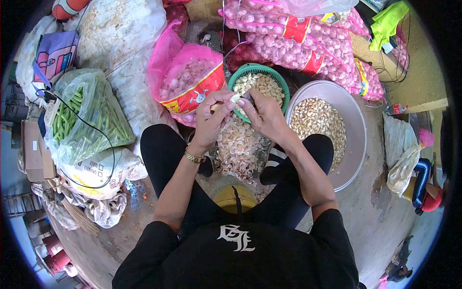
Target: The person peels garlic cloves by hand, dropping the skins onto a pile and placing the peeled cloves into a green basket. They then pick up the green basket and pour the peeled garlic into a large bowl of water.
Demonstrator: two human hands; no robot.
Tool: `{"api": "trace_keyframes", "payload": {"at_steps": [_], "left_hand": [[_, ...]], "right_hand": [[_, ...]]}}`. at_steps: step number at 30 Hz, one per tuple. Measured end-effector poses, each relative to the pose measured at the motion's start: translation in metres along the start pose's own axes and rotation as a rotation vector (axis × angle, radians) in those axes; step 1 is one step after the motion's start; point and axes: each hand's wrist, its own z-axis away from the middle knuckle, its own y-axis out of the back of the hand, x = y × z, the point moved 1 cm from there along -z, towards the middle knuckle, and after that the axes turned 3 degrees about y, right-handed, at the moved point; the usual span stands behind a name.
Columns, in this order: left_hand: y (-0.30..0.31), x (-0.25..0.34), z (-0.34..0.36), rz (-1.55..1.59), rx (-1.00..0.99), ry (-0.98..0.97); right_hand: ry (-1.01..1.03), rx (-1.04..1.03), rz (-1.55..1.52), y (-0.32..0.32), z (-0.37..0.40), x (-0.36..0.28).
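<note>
In front of me, my left hand (211,118) is closed, its fingertips pinching a pale garlic clove (235,98). Another clove seems tucked in the curled fingers of that hand. My right hand (266,115) meets it at the clove, fingers closed around a small dark thing (248,97) whose kind I cannot make out. Just behind the hands stands a green basket (287,91) holding peeled cloves (264,85). Below the hands lies a heap of papery garlic skins (239,149). To the right, a large grey basin (357,144) contains many unpeeled-looking cloves (317,124).
An open pink mesh bag (161,62) of garlic stands left of the basket. Stacked garlic sacks (298,50) lie behind. A plastic bag of green beans (91,115) rests at left on a white sack (103,176). Two people appear at the far right edge.
</note>
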Motion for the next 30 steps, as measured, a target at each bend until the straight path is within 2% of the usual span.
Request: {"api": "trace_keyframes", "payload": {"at_steps": [8,10,14,16,17,22,30], "left_hand": [[0.000,-0.001,-0.001,-0.022,-0.001,-0.086],[0.000,-0.001,0.000,-0.011,-0.004,0.013],[-0.004,0.012,0.004,-0.117,-0.023,0.006],[0.001,0.010,0.004,-0.082,-0.167,0.171],[0.001,0.010,0.004,-0.081,-0.167,0.170],[0.006,0.015,0.004,0.133,-0.102,0.184],[0.013,0.015,-0.001,0.329,-0.136,0.136]], "right_hand": [[-0.024,-0.098,0.014,0.001,-0.001,-0.001],[-0.031,-0.105,0.002,0.002,-0.001,-0.001],[-0.014,-0.147,-0.017,0.004,-0.002,0.000],[0.005,-0.141,-0.078,0.002,-0.002,0.002],[0.022,-0.133,-0.138,0.003,-0.002,0.002],[0.097,-0.201,-0.071,0.009,-0.003,-0.005],[0.117,-0.252,-0.045,0.015,0.000,-0.008]]}}
